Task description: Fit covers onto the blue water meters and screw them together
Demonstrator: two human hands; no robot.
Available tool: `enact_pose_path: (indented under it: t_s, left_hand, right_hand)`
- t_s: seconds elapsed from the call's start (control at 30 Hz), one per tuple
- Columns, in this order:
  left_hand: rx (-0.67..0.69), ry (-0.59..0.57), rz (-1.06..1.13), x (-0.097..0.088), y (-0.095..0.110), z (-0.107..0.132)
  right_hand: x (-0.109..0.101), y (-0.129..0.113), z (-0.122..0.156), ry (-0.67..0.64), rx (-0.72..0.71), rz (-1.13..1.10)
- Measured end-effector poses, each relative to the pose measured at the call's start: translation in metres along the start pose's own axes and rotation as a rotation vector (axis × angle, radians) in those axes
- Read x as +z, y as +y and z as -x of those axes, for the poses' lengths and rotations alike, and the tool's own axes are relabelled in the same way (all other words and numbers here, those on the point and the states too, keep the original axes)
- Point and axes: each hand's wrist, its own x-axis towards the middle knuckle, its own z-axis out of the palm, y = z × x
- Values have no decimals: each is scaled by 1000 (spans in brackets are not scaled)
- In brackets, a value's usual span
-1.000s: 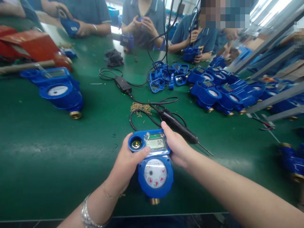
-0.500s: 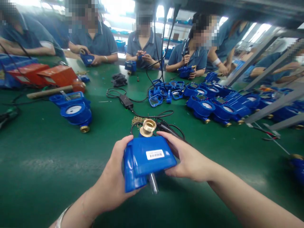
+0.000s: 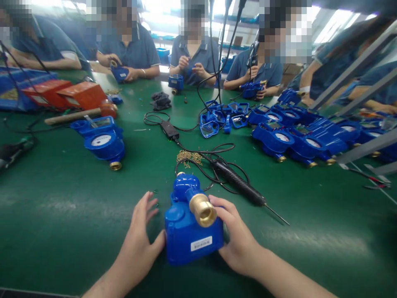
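A blue water meter point(image 3: 176, 242) with a brass fitting and a white barcode label rests on the green table before me, its brass end pointing toward me. My right hand point(image 3: 237, 238) grips its right side, fingers behind the brass fitting and thumb low on the housing. On the other side, my left hand point(image 3: 144, 231) is open with fingers spread, the thumb tip at the meter's left edge. Beyond the meter lie a small heap of brass screws point(image 3: 187, 157) and a black electric screwdriver point(image 3: 238, 182) with its bit pointing right.
Another water meter point(image 3: 104, 142) stands at left near a mallet point(image 3: 74, 116) and orange bins point(image 3: 82, 97). Many meters point(image 3: 307, 142) crowd the right beside a metal frame point(image 3: 366, 145). Blue covers point(image 3: 209, 128), cables and a black adapter point(image 3: 169, 130) lie mid-table. Co-workers sit opposite.
The water meter has turned over and come down onto the table, its brass fitting now facing me. My left hand has let go and spread its fingers; the right still grips.
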Motion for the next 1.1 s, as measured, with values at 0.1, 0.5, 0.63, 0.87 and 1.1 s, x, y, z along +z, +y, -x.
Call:
enact_pose_path:
  t_s: [0.1, 0.5, 0.63, 0.87, 1.1]
  left_hand:
    - [-554, -216, 555, 4, 19, 11]
    - [-610, -469, 772, 15, 28, 8]
    - [-592, -428, 748, 18, 30, 9]
    - [-579, -438, 760, 9, 25, 4]
    - [-542, -445, 737, 0, 26, 3]
  right_hand:
    - [10, 4, 15, 4, -73, 57]
    - [-45, -41, -22, -225, -114, 244]
    - [-27, -40, -42, -355, -392, 408]
    - [-5, -45, -54, -423, -528, 520]
    - [-3, -54, -69, -343, -440, 496]
